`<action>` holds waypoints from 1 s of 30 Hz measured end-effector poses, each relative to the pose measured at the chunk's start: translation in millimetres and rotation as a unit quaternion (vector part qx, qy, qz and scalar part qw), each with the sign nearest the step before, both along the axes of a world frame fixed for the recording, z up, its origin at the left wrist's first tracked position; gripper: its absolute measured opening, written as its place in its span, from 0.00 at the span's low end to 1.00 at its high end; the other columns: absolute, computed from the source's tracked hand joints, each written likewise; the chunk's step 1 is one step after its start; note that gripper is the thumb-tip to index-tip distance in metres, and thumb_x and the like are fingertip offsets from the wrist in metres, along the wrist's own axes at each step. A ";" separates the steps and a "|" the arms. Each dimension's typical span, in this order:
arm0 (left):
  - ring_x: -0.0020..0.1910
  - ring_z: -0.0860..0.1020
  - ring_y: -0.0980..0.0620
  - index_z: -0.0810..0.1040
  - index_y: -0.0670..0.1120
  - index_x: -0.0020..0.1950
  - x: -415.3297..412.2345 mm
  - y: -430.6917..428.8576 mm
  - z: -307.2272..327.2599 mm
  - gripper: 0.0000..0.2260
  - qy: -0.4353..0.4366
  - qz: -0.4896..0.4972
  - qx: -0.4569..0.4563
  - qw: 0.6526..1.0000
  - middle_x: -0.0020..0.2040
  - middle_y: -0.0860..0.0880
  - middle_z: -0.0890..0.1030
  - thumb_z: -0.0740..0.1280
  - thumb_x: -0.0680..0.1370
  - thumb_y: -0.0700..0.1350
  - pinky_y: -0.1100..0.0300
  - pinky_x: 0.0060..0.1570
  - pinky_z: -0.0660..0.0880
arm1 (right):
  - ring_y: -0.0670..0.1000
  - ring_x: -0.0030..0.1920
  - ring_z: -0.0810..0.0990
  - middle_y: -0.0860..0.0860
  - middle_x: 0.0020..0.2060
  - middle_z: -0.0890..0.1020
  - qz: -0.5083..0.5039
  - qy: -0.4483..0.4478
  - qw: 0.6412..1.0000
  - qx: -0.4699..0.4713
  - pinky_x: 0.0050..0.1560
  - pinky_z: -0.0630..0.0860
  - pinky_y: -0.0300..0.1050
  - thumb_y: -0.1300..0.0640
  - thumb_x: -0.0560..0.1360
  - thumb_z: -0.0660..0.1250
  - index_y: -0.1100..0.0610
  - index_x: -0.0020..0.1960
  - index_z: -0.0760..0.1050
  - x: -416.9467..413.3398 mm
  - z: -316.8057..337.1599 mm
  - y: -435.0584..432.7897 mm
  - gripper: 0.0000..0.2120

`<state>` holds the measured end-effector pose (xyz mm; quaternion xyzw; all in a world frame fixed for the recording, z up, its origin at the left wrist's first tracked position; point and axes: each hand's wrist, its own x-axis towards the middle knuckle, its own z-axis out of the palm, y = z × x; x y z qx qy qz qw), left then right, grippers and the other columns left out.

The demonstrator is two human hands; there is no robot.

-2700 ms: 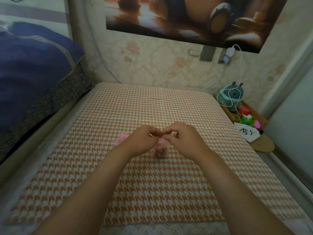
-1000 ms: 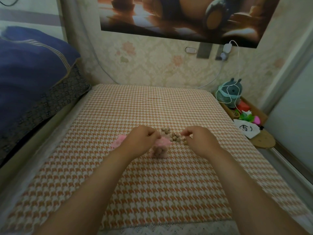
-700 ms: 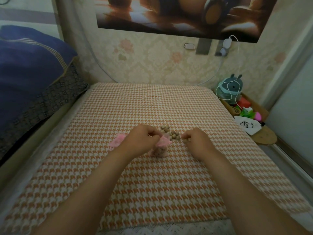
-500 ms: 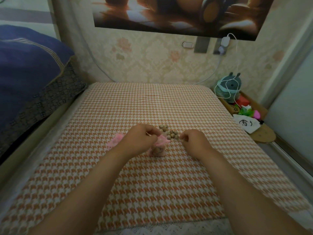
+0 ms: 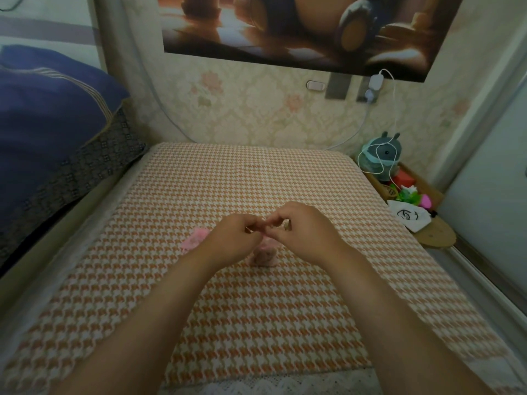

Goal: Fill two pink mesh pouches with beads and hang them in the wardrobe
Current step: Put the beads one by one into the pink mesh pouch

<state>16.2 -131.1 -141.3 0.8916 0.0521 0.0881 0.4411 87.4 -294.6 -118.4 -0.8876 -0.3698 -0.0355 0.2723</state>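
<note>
Head view: just under our hands stands the part-filled pouch (image 5: 263, 253). Our left hand (image 5: 231, 240) pinches its mouth, we judge to hold it open, while our right hand (image 5: 305, 232) pinches there too, presumably delivering beads. The second pouch (image 5: 195, 239) lies waiting just outside the left hand.
</note>
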 end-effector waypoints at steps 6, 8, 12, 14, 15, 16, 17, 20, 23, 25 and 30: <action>0.48 0.79 0.58 0.83 0.49 0.56 -2.6 2.6 3.4 0.10 0.000 0.009 0.008 1.000 0.51 0.54 0.83 0.65 0.77 0.42 0.63 0.49 0.74 | 0.41 0.46 0.75 0.41 0.52 0.78 -0.004 0.002 1.000 -0.022 0.49 0.76 0.45 0.53 0.78 0.67 0.42 0.51 0.82 3.6 -2.5 -6.6 0.08; 0.48 0.80 0.58 0.84 0.48 0.56 -2.2 3.7 4.8 0.10 -0.003 0.004 0.009 1.000 0.51 0.54 0.83 0.66 0.77 0.42 0.61 0.50 0.76 | 0.42 0.48 0.75 0.40 0.54 0.77 0.012 0.000 0.999 -0.053 0.49 0.76 0.45 0.55 0.77 0.66 0.41 0.52 0.82 3.1 -3.9 -6.8 0.11; 0.49 0.81 0.55 0.84 0.48 0.55 -0.5 4.6 5.2 0.10 0.001 0.009 0.014 1.000 0.51 0.52 0.84 0.67 0.76 0.42 0.58 0.52 0.78 | 0.48 0.56 0.77 0.44 0.59 0.77 0.032 -0.018 0.990 -0.137 0.49 0.74 0.46 0.52 0.77 0.65 0.41 0.61 0.80 0.7 -8.9 -2.9 0.14; 0.49 0.81 0.55 0.84 0.48 0.56 0.2 3.9 5.4 0.10 0.004 0.010 0.023 1.000 0.52 0.53 0.84 0.67 0.76 0.42 0.57 0.53 0.78 | 0.49 0.60 0.77 0.45 0.62 0.77 0.028 -0.021 0.989 -0.147 0.54 0.76 0.48 0.52 0.78 0.65 0.43 0.61 0.81 3.6 -10.2 -2.7 0.14; 0.50 0.81 0.55 0.84 0.48 0.56 0.2 3.4 5.7 0.11 0.004 0.010 0.026 1.000 0.52 0.53 0.84 0.67 0.76 0.42 0.57 0.54 0.78 | 0.49 0.59 0.77 0.45 0.61 0.78 0.025 -0.003 0.992 -0.127 0.55 0.77 0.50 0.53 0.78 0.65 0.44 0.60 0.81 5.8 -10.3 -2.8 0.13; 0.50 0.81 0.55 0.84 0.48 0.56 -0.1 3.2 5.8 0.11 0.003 0.009 0.027 1.000 0.52 0.53 0.84 0.67 0.76 0.43 0.56 0.54 0.78 | 0.47 0.56 0.78 0.44 0.60 0.79 0.018 0.024 0.996 -0.088 0.55 0.77 0.49 0.55 0.78 0.66 0.44 0.58 0.82 7.7 -10.0 -3.6 0.13; 0.51 0.81 0.55 0.84 0.49 0.56 -0.3 3.1 5.9 0.11 0.003 0.009 0.027 1.000 0.53 0.53 0.84 0.67 0.77 0.43 0.56 0.55 0.78 | 0.46 0.53 0.78 0.44 0.59 0.79 0.004 0.047 0.998 -0.043 0.55 0.77 0.48 0.57 0.77 0.66 0.44 0.57 0.83 10.8 -9.5 -4.7 0.13; 0.51 0.80 0.56 0.84 0.50 0.56 -1.2 1.8 6.6 0.10 0.000 0.006 0.029 1.000 0.54 0.54 0.83 0.67 0.77 0.42 0.57 0.56 0.77 | 0.44 0.50 0.78 0.43 0.59 0.80 -0.070 0.049 0.995 0.040 0.54 0.77 0.47 0.60 0.77 0.64 0.44 0.56 0.81 22.1 -8.3 -14.5 0.14; 0.49 0.81 0.55 0.84 0.51 0.54 -1.4 0.6 6.9 0.10 0.004 0.005 0.028 1.000 0.55 0.56 0.82 0.66 0.78 0.42 0.63 0.50 0.77 | 0.48 0.58 0.78 0.45 0.62 0.79 -0.150 0.036 0.988 0.009 0.58 0.77 0.49 0.61 0.79 0.62 0.46 0.61 0.79 34.6 -19.3 -29.2 0.15; 0.41 0.81 0.52 0.85 0.51 0.54 -1.0 0.5 6.4 0.10 0.009 0.004 0.038 0.999 0.52 0.56 0.82 0.65 0.78 0.42 0.66 0.40 0.75 | 0.52 0.62 0.78 0.47 0.67 0.77 -0.181 0.046 0.981 -0.055 0.60 0.77 0.51 0.60 0.80 0.62 0.47 0.66 0.77 40.7 -32.8 -36.1 0.17; 0.48 0.82 0.54 0.84 0.51 0.56 0.6 1.7 6.0 0.11 0.013 0.007 0.046 0.999 0.56 0.53 0.82 0.65 0.78 0.43 0.61 0.48 0.79 | 0.54 0.65 0.75 0.51 0.68 0.75 -0.148 0.053 0.980 -0.124 0.65 0.74 0.50 0.59 0.81 0.62 0.50 0.71 0.74 47.0 -57.0 -35.8 0.19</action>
